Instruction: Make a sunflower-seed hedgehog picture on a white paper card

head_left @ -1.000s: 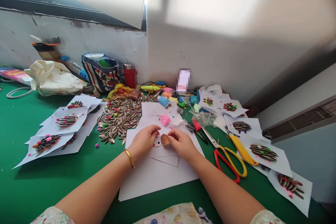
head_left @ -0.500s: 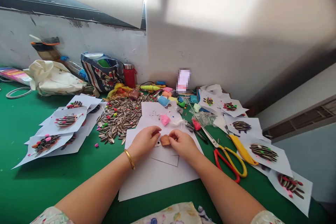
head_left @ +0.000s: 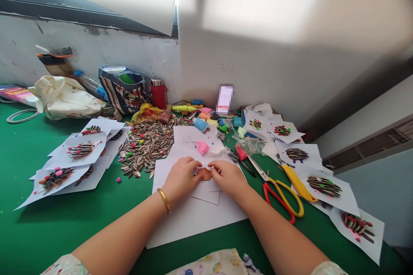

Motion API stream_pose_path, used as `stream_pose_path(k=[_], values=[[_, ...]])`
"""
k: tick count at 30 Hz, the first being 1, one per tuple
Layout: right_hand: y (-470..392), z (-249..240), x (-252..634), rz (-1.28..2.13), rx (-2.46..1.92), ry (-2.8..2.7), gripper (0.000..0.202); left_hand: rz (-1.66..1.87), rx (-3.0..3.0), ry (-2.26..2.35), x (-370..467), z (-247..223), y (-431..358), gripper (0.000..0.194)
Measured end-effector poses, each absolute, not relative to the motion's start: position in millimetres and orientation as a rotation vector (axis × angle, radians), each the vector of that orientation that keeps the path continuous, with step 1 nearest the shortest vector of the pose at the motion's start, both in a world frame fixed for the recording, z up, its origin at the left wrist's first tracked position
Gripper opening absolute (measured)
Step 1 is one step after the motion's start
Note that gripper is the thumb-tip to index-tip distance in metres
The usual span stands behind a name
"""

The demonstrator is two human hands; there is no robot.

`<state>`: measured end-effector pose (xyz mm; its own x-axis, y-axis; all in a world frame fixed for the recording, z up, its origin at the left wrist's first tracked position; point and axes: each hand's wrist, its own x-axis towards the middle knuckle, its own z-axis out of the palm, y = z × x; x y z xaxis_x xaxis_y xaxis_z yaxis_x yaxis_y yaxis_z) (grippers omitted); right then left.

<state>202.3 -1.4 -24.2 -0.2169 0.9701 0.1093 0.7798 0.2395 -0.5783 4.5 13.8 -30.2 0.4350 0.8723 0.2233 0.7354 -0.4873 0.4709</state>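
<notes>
A flattened lump of orange-brown modelling clay (head_left: 204,175) lies on a small white sheet (head_left: 211,195), which rests on larger white paper (head_left: 190,223). My left hand (head_left: 181,177), with a gold bangle at the wrist, has its curled fingers at the clay's left edge. From the other side, the thumb and fingers of my right hand (head_left: 229,178) press on the clay's right edge. My fingers partly cover the clay. Just beyond my hands sits pink clay (head_left: 202,148) on the paper.
Sunflower seeds (head_left: 146,146) are heaped at left centre. Seed-decorated sheets (head_left: 85,150) lie left, and more (head_left: 325,187) lie right. Scissors (head_left: 274,184) and a yellow utility knife (head_left: 298,184) lie right of my arm. Clay packets (head_left: 200,124), bags (head_left: 125,90) and a red flask (head_left: 158,94) stand behind.
My left hand has moved right and come against the clay. My right hand has shifted slightly, and the clay now looks flatter and rounder on the sheet.
</notes>
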Motion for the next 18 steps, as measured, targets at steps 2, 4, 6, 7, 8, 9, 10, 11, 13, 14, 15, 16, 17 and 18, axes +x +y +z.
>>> stream_pose_path(k=[2,4,6,7,8,9,10,11,13,14,15,16,17,18], values=[[3,-25,209,0.499,-1.672,-2.084,0.024,0.647,2.394,1.384,5,-31,14,0.02],[6,-25,215,0.42,-1.741,-2.107,0.021,0.653,2.398,1.385,5,-31,14,0.019],[9,-25,219,0.343,-1.772,-2.121,0.019,0.65,2.405,1.386,5,-31,14,0.019],[9,-25,220,0.314,-1.769,-2.123,0.018,0.647,2.41,1.388,5,-31,13,0.019],[10,-26,220,0.304,-1.75,-2.124,0.018,0.642,2.414,1.392,5,-31,13,0.019],[9,-26,220,0.313,-1.716,-2.126,0.016,0.637,2.419,1.396,5,-31,13,0.019],[9,-27,219,0.344,-1.67,-2.131,0.014,0.634,2.423,1.399,6,-31,13,0.02],[8,-29,218,0.388,-1.621,-2.133,0.012,0.631,2.426,1.403,6,-31,13,0.02],[7,-31,215,0.471,-1.552,-2.129,0.007,0.626,2.429,1.404,6,-31,13,0.021],[6,-32,213,0.494,-1.546,-2.128,0.006,0.624,2.429,1.402,6,-31,13,0.021],[5,-32,211,0.5,-1.559,-2.128,0.007,0.624,2.427,1.401,6,-30,13,0.022],[5,-32,209,0.492,-1.581,-2.131,0.007,0.623,2.426,1.401,6,-30,13,0.022],[5,-33,207,0.474,-1.605,-2.138,0.007,0.62,2.427,1.4,6,-29,13,0.022],[5,-32,205,0.452,-1.629,-2.147,0.006,0.617,2.429,1.4,6,-28,12,0.022]])
